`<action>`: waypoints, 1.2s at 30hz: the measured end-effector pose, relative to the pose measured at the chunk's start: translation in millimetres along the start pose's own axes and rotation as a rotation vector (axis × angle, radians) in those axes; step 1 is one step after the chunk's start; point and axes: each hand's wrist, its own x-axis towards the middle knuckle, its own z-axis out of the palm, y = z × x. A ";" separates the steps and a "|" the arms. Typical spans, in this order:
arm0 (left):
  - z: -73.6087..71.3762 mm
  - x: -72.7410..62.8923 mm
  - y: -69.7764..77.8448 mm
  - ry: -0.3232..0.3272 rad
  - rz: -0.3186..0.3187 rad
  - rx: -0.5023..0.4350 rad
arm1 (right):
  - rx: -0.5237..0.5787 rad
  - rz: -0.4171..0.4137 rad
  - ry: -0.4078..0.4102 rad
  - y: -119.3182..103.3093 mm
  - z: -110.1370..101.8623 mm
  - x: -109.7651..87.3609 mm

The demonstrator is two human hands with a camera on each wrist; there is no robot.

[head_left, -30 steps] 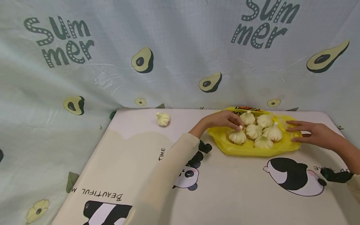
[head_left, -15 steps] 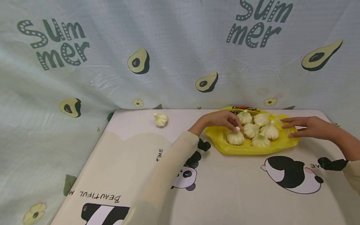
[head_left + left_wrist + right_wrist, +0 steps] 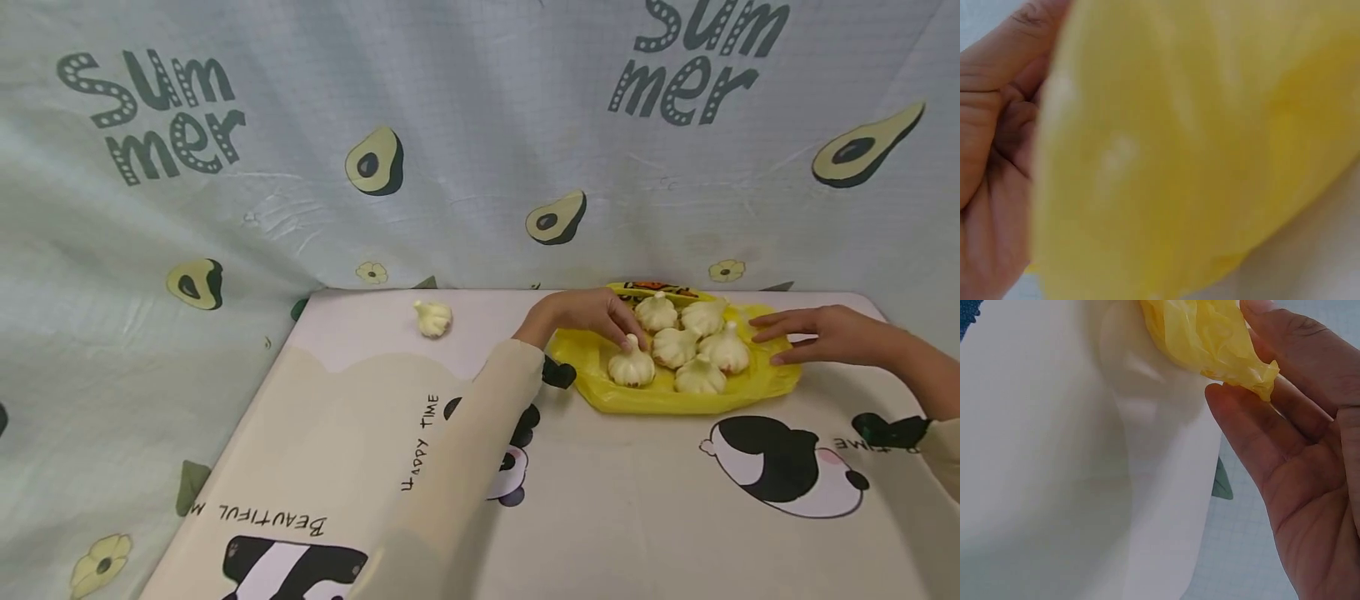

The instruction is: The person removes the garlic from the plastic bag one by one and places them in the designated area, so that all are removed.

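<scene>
My left hand [image 3: 581, 315] reaches over the left side of a yellow plastic bag [image 3: 678, 403] and pinches the neck of a garlic bulb [image 3: 632, 364] lying on it. In the left wrist view, yellow plastic hides the fingertips and the bulb. Several other garlic bulbs [image 3: 674, 347] sit bunched on the bag to the right of that one. At the bag's right end is my right hand [image 3: 836, 335], fingers extended and spread along the crumpled edge. The right wrist view shows its fingertips right at a twisted corner of the plastic [image 3: 1247, 375].
A lone garlic bulb [image 3: 433, 319] lies near the back edge of the table [image 3: 600, 500], left of the bag. The tabletop has printed pandas and lettering. A pale cloth [image 3: 465, 150] printed with avocados hangs behind and at the left.
The left wrist and sleeve have shifted slightly right while the fingers stay at the same bulb. My right hand has edged a little left and back along the bag's end.
</scene>
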 end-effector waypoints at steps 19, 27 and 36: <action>1.3 -1.1 4.6 -0.006 -0.009 -0.043 | 0.118 0.087 -0.065 -6.5 -3.1 -3.9; -0.6 -9.7 22.8 -0.019 0.078 0.008 | 0.081 0.059 -0.019 -3.2 -1.4 -9.5; -6.8 -42.2 35.7 0.005 0.160 0.120 | 0.184 0.073 -0.024 -2.6 -0.5 -11.4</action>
